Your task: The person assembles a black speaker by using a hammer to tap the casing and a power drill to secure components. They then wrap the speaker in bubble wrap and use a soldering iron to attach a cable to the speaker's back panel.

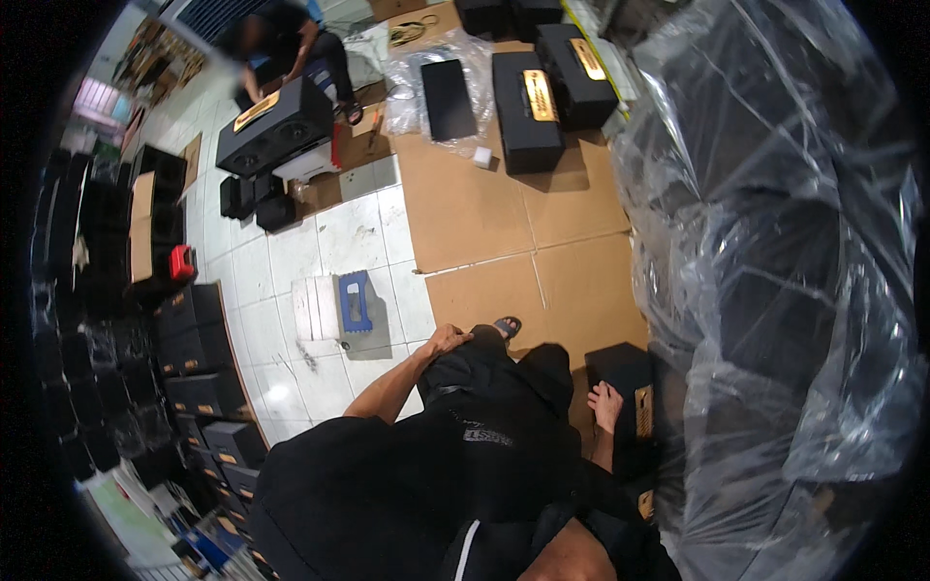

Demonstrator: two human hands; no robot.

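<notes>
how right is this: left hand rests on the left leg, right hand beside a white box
The box is black, not white, as the head view shows; the left hand rests on the left leg, and the right hand is beside that box.

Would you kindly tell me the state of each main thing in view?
Near black box: beside the person, gold label attached.
Left hand: resting at the knee, holding nothing visible.
Right hand: fingers curled, at the near black box; contact unclear.
Plastic sheeting: draped, wrinkled.
Cardboard: spread flat.
Black panel: lying on crumpled clear wrap.
Sandal: worn.
</notes>
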